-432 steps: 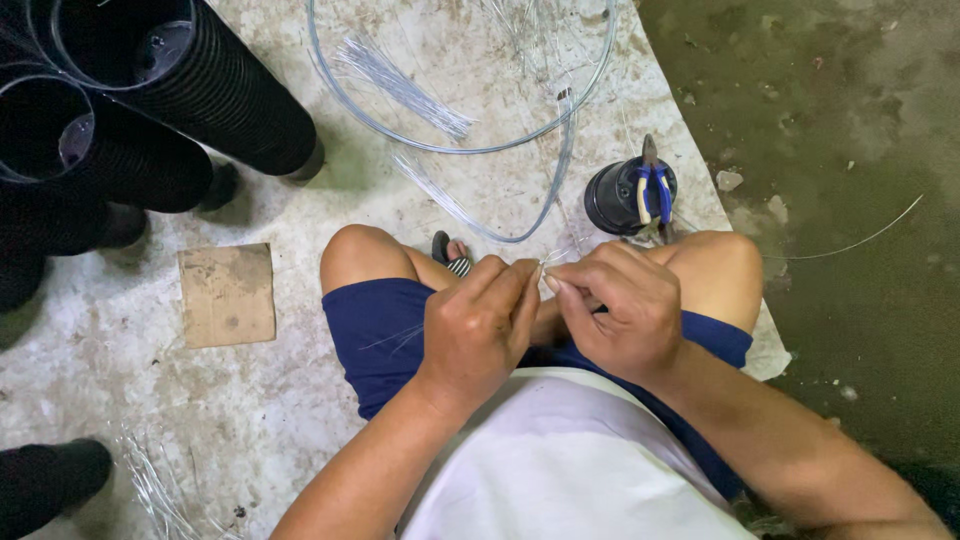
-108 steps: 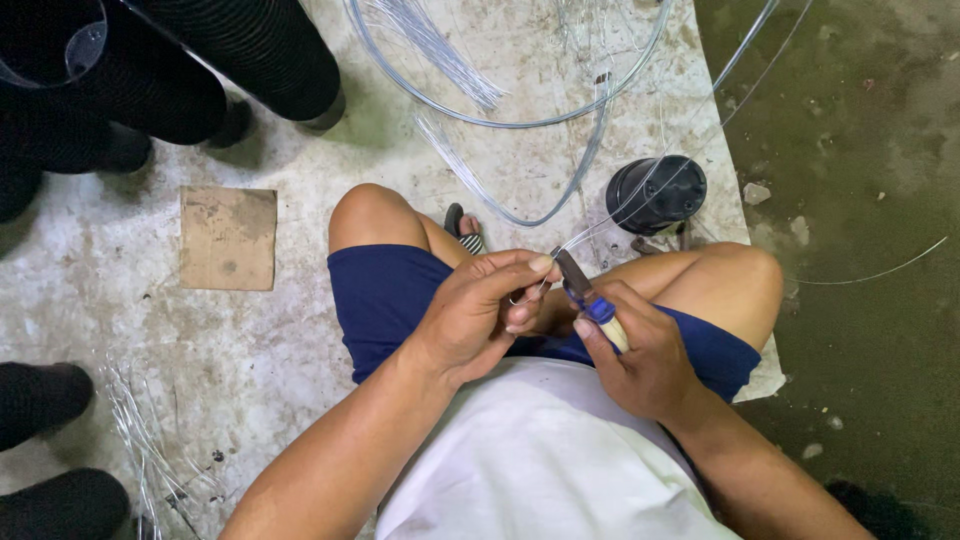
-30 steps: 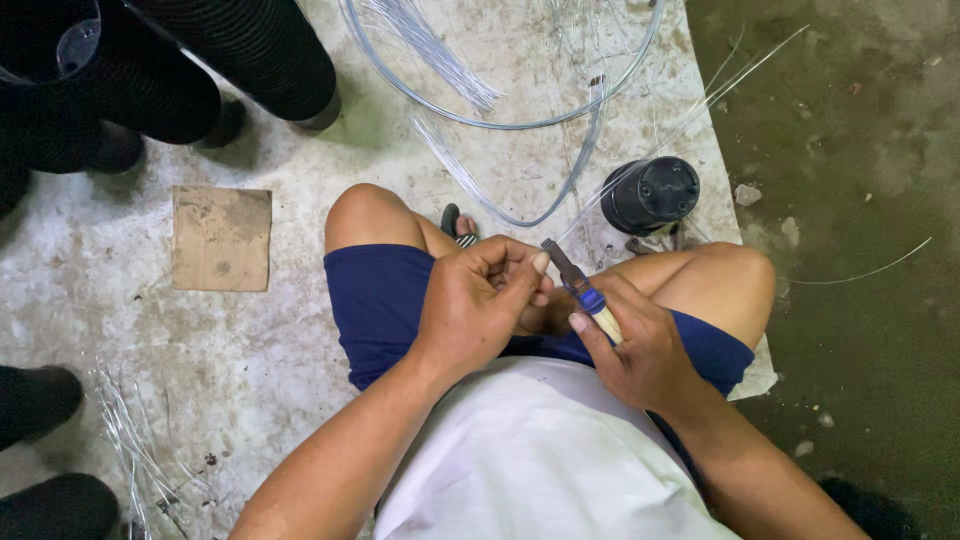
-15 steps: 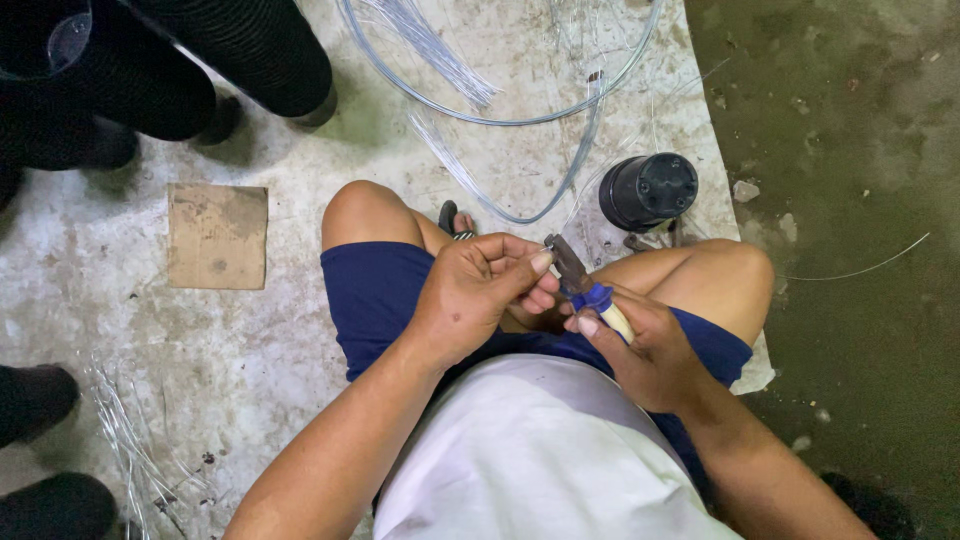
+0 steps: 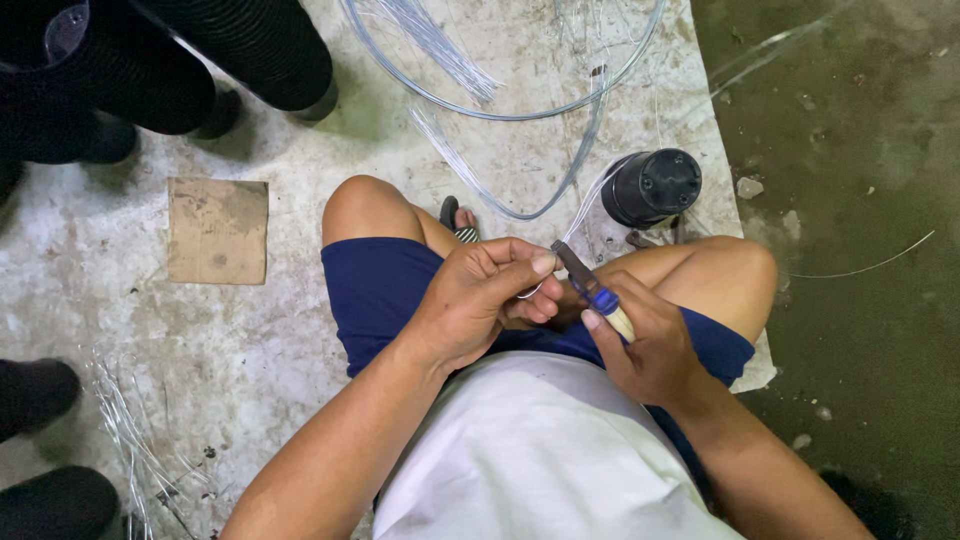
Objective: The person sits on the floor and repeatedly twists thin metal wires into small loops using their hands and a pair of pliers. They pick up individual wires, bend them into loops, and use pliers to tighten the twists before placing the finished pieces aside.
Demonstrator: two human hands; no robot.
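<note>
The left hand [image 5: 480, 300] pinches a thin, pale, shiny wire [image 5: 585, 200] between closed fingertips. The right hand [image 5: 645, 345] grips blue-handled pliers [image 5: 590, 287], whose dark nose meets the wire above the lap.

Cardboard square [image 5: 217, 231], black ribbed tubes [image 5: 180, 55], black cylinder [image 5: 652, 187], wire hoop [image 5: 500, 105]

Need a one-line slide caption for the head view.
Seated person's right hand holds pliers to thin wire pinched in left hand.
</note>
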